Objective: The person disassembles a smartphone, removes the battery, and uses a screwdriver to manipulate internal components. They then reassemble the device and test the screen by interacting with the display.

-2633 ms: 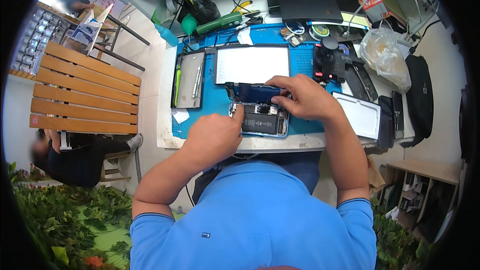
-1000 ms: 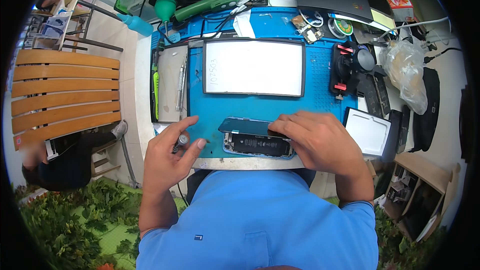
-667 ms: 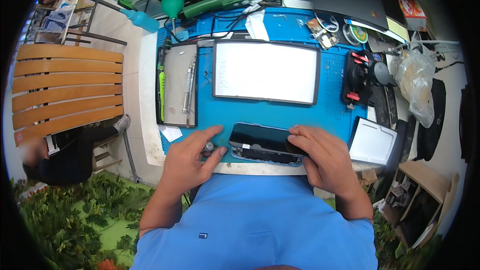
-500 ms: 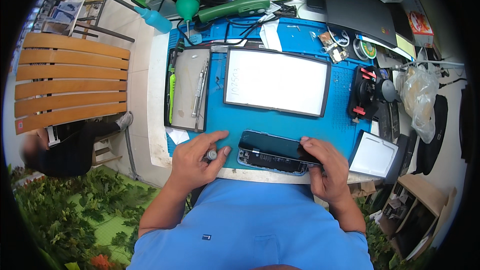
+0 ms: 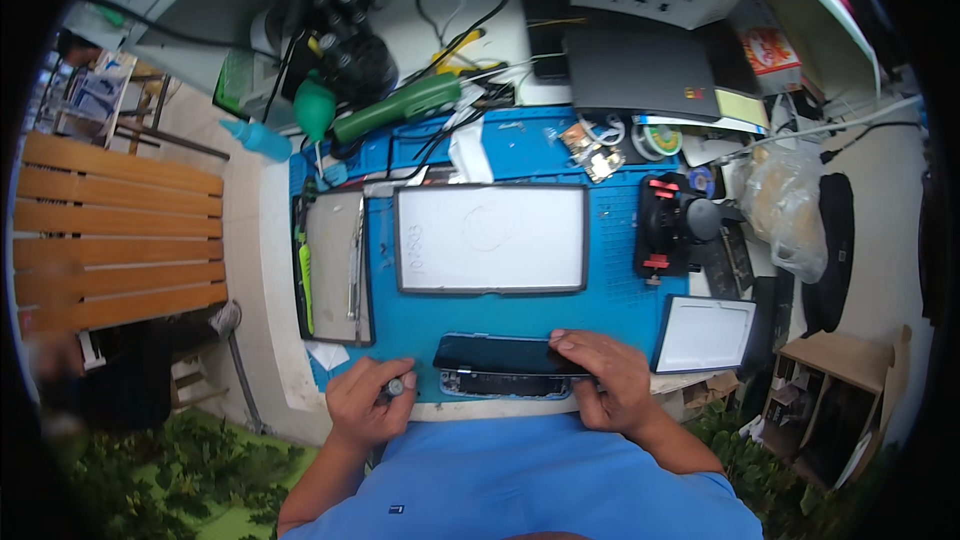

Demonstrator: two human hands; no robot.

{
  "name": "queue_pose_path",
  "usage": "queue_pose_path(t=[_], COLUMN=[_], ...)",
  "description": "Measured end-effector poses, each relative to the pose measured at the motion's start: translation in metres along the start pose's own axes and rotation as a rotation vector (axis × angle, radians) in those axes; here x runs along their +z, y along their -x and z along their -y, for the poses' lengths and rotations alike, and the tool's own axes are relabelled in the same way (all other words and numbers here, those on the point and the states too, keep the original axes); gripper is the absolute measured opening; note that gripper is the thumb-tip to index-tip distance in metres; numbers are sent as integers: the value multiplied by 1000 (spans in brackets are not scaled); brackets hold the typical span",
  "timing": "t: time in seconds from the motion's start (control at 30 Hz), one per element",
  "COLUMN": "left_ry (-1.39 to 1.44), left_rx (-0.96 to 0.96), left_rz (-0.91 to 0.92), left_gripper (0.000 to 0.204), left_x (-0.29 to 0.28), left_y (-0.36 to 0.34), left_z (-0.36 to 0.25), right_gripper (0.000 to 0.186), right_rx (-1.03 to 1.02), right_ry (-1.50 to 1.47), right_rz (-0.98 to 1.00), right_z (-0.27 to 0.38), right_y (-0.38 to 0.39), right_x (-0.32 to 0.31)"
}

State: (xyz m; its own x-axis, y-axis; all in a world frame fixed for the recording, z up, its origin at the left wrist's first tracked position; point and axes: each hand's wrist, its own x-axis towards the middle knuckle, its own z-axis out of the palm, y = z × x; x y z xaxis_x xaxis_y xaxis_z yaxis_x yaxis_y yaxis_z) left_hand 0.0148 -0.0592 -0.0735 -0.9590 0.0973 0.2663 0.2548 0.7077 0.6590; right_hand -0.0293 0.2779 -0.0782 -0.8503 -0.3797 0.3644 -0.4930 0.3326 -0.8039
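A phone (image 5: 505,385) lies opened at the near edge of the blue mat, its dark screen panel (image 5: 490,354) raised along the near side over the blue-edged body. Parts of the phone's inside show in the gap below the panel. At the right end, my right hand (image 5: 607,377) grips the panel, fingers on top and thumb beneath. To the left of the phone, my left hand (image 5: 368,398) is closed around a short grey cylindrical tool (image 5: 393,388); only its rounded end shows, so its exact kind cannot be made out.
Beyond the phone lies a dark-framed whiteboard (image 5: 490,240). A grey tray (image 5: 335,270) with slim tools sits left, beside a green-handled tool (image 5: 305,280). At right stand a black-and-red clamp holder (image 5: 662,230) and a white-topped box (image 5: 704,334). Cables and a green tool (image 5: 398,108) crowd the back.
The view has shifted, showing more of the bench's back. My left fingers, stretched forward before, are now curled in around the grey tool. My right hand still grips the phone's screen panel.
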Motion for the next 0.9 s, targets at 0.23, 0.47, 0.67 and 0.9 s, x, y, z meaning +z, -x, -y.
queue_pose_path(t=[0.23,0.47,0.67,0.9], left_ry=[82,82,77,73], left_rx=[7,-33,-68,59], left_rz=[-73,-94,-73,-139], left_gripper=[15,13,11,13], left_x=[2,1,2,6], left_y=[-3,-4,0,-1], left_z=[0,-4,0,0], right_gripper=[55,44,43,50], right_rx=[33,30,31,23], right_ry=[39,54,43,106], right_rz=[-42,-123,-166,-246], right_z=[4,3,1,0], right_y=[7,11,12,10], right_x=[1,7,9,13])
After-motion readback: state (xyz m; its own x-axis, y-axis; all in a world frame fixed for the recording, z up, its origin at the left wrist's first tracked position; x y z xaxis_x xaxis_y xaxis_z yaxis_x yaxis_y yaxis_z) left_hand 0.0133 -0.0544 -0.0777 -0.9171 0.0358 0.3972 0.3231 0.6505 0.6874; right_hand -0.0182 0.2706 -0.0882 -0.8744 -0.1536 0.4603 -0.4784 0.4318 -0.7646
